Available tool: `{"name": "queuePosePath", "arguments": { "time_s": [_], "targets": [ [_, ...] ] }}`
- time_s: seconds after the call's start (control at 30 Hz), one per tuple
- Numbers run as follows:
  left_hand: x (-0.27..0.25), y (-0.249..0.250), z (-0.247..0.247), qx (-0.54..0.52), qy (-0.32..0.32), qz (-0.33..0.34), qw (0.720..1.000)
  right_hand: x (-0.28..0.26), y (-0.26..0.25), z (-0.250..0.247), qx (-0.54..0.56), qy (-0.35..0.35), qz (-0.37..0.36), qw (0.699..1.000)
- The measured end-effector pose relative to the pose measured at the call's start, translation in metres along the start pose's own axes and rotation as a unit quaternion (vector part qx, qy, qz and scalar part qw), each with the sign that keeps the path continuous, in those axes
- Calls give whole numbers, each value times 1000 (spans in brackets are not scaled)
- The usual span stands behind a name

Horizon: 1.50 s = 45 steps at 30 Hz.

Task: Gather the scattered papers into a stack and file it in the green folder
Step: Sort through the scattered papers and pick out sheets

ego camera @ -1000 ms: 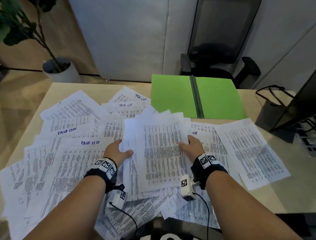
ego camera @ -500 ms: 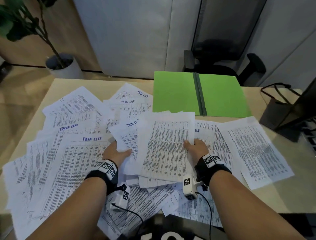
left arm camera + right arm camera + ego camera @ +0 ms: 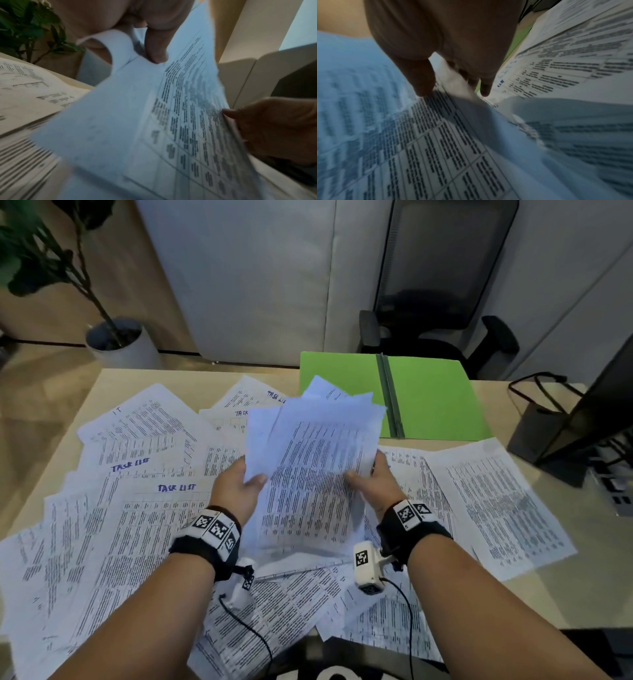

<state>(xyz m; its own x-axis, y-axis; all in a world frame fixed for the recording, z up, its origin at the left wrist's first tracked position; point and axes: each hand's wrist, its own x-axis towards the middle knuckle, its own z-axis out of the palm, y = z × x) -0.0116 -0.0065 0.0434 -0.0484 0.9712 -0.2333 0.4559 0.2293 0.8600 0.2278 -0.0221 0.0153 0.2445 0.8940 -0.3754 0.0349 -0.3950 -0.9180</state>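
Note:
A loose bundle of printed papers [image 3: 315, 467] is lifted off the desk and tilted up toward me. My left hand [image 3: 239, 487] grips its left edge, thumb on top. My right hand [image 3: 371, 481] grips its right edge, thumb on the front sheet. In the left wrist view the left thumb [image 3: 156, 51] presses on the bundle of papers [image 3: 154, 121] and a sheet curls under it. In the right wrist view the right thumb [image 3: 423, 81] lies on the printed sheet [image 3: 436, 142]. The green folder [image 3: 428, 395] lies open and flat at the desk's far side, partly hidden by the bundle.
Many printed sheets [image 3: 113, 525] headed "TASK LIST" cover the desk [image 3: 599, 577], left, near and right. A dark monitor stand [image 3: 561, 450] and cables sit at the right edge. An office chair [image 3: 438, 313] stands behind the desk, a potted plant [image 3: 113, 337] at the far left.
Both hands have lifted the gathered bundle off the desk and tilted it up; it now overlaps the folder's near left corner in view.

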Motion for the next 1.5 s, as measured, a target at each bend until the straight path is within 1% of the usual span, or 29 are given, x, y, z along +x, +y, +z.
{"name": "queuePosePath", "arguments": {
  "time_s": [0.07, 0.13, 0.2, 0.27, 0.3, 0.37, 0.47, 0.53, 0.67, 0.73, 0.83, 0.93, 1.03, 1.1, 1.13, 1.2, 1.23, 1.27, 1.3, 1.4, 1.5],
  "targets": [
    [-1, 17, -7, -39, 15, 14, 999, 1, -17, -6, 40, 17, -34, 998],
    [2, 27, -13, -82, 35, 48, 995, 0, -39, -6, 88, 26, -82, 992],
    [3, 33, -16, -120, 51, 56, 990, -4, -61, -4, 143, 14, -132, 981],
    [3, 33, -16, -170, 53, 55, 983, -10, -73, 0, 173, 4, -168, 970],
    [2, 32, -15, -191, 55, 59, 978, -12, -73, 1, 167, 4, -172, 971],
    [-1, 28, -11, -212, 58, 49, 974, -17, -65, 4, 151, -1, -150, 977],
    [-6, 23, -3, -221, 62, 21, 973, -22, -50, 7, 129, -18, -109, 986],
    [-4, 26, 2, -227, 72, 14, 971, -22, -48, 12, 130, -14, -98, 987],
    [-4, 39, 6, -272, 103, 44, 956, -17, -58, 13, 168, 26, -138, 976],
    [-2, 38, 8, -278, 118, 41, 952, -16, -58, 10, 181, 28, -149, 972],
    [-1, 29, 14, -250, 102, 22, 962, -12, -45, 12, 137, 20, -130, 982],
    [0, 29, 19, -216, 110, 17, 970, -10, -41, 15, 93, 37, -139, 985],
    [-1, 40, 16, -238, 136, 50, 960, -8, -48, 16, 117, 44, -171, 977],
    [2, 37, 15, -229, 147, 48, 961, -7, -45, 17, 118, 36, -159, 980],
    [2, 33, 16, -206, 136, 33, 968, -7, -38, 17, 90, 30, -138, 986],
    [1, 16, 21, -123, 83, -21, 989, -6, -16, 19, -28, 16, -83, 996],
    [0, 5, 24, -74, 58, -44, 995, -5, -4, 20, -92, 9, -62, 994],
    [0, -4, 26, -32, 46, -58, 997, -6, 5, 21, -136, 9, -48, 990],
    [1, -9, 26, -3, 45, -61, 997, -4, 10, 21, -160, 17, -44, 986],
    [9, -16, 24, 62, 56, -51, 995, 3, 5, 18, -210, 50, -44, 975],
    [13, -22, 19, 117, 47, -55, 990, 6, 4, 16, -241, 25, -8, 970]
  ]
}}
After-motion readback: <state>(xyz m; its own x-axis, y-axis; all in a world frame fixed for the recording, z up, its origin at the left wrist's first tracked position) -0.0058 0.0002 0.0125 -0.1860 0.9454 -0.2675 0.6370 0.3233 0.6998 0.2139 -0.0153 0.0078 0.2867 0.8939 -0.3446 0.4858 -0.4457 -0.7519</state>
